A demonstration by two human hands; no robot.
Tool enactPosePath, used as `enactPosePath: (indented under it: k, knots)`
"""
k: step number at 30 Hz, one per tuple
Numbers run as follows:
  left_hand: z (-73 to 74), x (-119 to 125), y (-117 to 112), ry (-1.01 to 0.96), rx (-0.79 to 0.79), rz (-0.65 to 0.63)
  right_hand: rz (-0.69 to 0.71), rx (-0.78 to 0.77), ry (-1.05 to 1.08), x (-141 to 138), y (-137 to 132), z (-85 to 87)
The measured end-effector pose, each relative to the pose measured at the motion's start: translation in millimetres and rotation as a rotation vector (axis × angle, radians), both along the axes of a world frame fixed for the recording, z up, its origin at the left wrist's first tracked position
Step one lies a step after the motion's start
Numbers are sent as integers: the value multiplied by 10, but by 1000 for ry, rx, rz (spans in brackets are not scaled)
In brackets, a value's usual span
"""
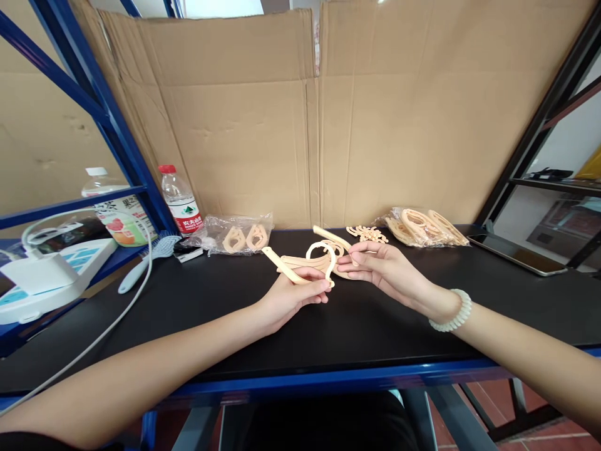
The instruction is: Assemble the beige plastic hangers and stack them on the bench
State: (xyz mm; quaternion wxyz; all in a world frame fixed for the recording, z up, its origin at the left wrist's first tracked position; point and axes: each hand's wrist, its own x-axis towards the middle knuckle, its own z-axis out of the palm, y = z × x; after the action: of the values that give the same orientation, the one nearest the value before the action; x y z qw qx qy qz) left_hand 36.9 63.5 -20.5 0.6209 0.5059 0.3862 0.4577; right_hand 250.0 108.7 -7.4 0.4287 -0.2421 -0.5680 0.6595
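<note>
My left hand [293, 294] is closed on a beige plastic hanger arm [280, 264], a long curved strip slanting up to the left. A beige hanger hook [332, 257] rises from the same grip, its base by my left fingertips. My right hand [392, 269] is just to the right, thumb and fingers pinched together at the end of another beige hanger arm [328, 236]. Its fingertips partly hide that end. Behind both hands lie more beige hanger pieces [300, 261] on the black table, partly covered by the hook and my fingers.
Small beige parts [369, 234] lie in a pile at the back. Bagged hanger pieces [425, 227] sit back right, near a phone [519, 254]; another clear bag [244, 235] is back left. Leftward are a water bottle [182, 203], brush [145, 263], power strip [66, 269] and white cable [126, 307].
</note>
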Motion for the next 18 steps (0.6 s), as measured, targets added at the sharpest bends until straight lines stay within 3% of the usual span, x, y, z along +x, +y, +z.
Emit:
enactPosePath:
  k: [8, 18]
  knots:
    - [-22, -1, 7, 29, 45, 10, 95, -51, 101, -66, -5, -76]
    - [-52, -32, 18, 167, 194, -21, 63, 80, -105, -75, -24, -139]
